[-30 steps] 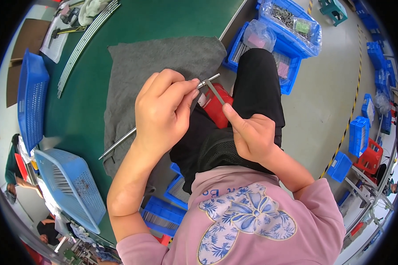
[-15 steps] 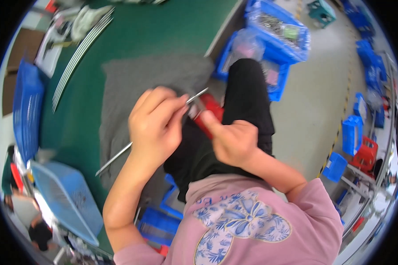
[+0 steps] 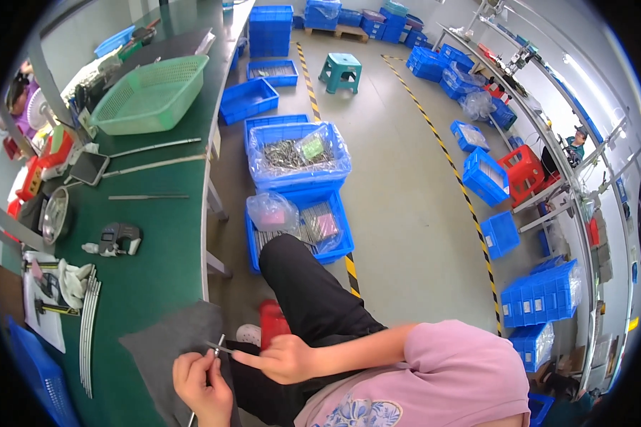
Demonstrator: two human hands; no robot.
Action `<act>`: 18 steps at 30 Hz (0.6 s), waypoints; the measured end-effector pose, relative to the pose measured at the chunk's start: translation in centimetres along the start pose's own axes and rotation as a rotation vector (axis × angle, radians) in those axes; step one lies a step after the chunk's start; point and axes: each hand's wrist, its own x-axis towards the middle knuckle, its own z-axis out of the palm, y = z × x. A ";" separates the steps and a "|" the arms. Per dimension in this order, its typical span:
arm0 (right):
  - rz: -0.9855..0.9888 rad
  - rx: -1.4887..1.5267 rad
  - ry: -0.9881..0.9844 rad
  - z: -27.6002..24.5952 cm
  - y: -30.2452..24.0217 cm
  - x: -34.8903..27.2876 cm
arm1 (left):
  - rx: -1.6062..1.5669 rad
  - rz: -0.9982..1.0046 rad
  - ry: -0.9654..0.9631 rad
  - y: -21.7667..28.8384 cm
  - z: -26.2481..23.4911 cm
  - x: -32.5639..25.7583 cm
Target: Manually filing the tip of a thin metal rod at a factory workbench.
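Observation:
Near the table's front edge, my left hand pinches a slim metal rod. One end sticks up past the fingertips, and the other comes out below the hand. My right hand is closed, with its index finger stretched along a thin flat metal strip. That strip crosses the rod's upper end and seems to touch it; its exact kind is too small to tell. Beneath the left hand a grey cloth hangs over the table edge.
The green table holds a micrometer, a green basket, several long rods and a metal bowl. Blue crates of metal parts stand on the floor beside my knee. A teal stool stands farther off.
My view has swung up and to the right, so more of the floor, shelving and table shows. Both hands now appear lower and farther left, still together at the rod's end.

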 end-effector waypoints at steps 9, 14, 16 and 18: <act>-0.010 -0.017 0.055 -0.8 0.4 1.5 | 0.004 0.008 0.007 0.4 0.7 0.8; -0.052 0.044 0.001 0.9 -0.2 5.9 | 0.059 0.000 0.034 0.0 -0.5 0.4; -0.068 -0.139 -0.030 0.9 0.0 5.0 | 0.069 0.012 0.060 0.3 -0.2 0.8; -0.111 -0.102 0.044 1.2 1.8 0.9 | 0.001 0.059 0.020 -0.9 1.0 0.6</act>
